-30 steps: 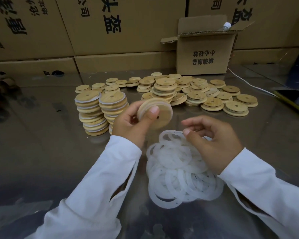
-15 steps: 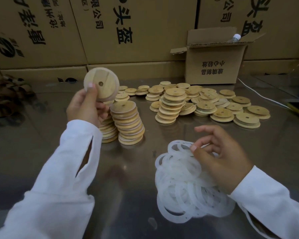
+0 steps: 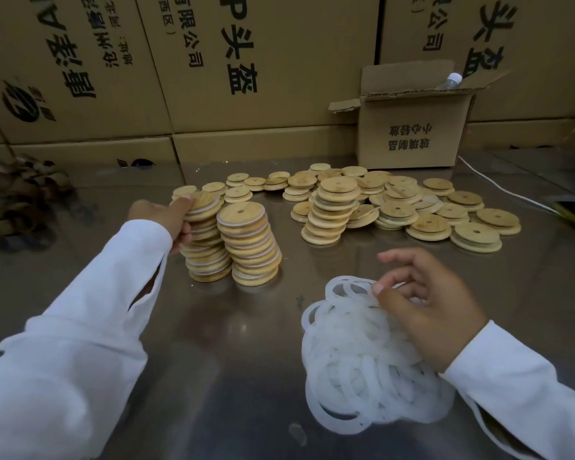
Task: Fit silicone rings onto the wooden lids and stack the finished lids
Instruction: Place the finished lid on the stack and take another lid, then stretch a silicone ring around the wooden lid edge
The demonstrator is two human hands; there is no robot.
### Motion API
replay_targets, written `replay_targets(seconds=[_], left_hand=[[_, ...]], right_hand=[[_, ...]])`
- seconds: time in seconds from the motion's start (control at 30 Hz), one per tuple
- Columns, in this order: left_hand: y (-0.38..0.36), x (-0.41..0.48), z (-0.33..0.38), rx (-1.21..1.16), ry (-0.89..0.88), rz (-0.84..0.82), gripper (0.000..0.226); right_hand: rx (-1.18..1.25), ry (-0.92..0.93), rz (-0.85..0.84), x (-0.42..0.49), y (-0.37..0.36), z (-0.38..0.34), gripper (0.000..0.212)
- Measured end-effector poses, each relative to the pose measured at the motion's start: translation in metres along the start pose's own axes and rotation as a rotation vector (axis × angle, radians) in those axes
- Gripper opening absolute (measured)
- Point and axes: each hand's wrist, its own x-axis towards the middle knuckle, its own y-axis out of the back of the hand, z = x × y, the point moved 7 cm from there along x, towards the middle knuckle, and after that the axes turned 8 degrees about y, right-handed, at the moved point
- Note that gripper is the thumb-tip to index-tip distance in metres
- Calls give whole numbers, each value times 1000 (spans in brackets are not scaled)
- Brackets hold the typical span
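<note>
wooden lid (image 3: 201, 205) lies tilted on top of the left stack (image 3: 206, 257), and my left hand (image 3: 166, 220) grips its near edge, arm stretched forward, fingers curled round the rim. a second stack (image 3: 251, 247) stands just beside, touching the first. my right hand (image 3: 429, 307) hangs over the pile of rings (image 3: 362, 366), fingers curled, thumb tip on one ring; i cannot tell whether it pinches it. loose lids (image 3: 412, 207) crowd the table (image 3: 229, 360) farther back, before an open box (image 3: 412, 127).
</note>
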Motion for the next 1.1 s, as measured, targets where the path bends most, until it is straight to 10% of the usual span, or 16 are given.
replay_targets(seconds=[0.13,0.23,0.57,0.77,1.1], left_hand=[[13,-5,-5,11,-23,199,50],[33,-54,16,-260,-443,458,13],[-107,-161,14,-16,-870,-511,21],[-126,-131,-27,115,-627,-537,27],[-127,-114,-44,159,-575,-462,28]], right_hand=[[-2,-4,-6,0,-1,2,27],[-6,-13,-11,0,-2,5,27],[-38,-25,21,8,7,9,26],[1,-132,84,55,3,20,21],[-280,-77,106,163,-23,22,72]])
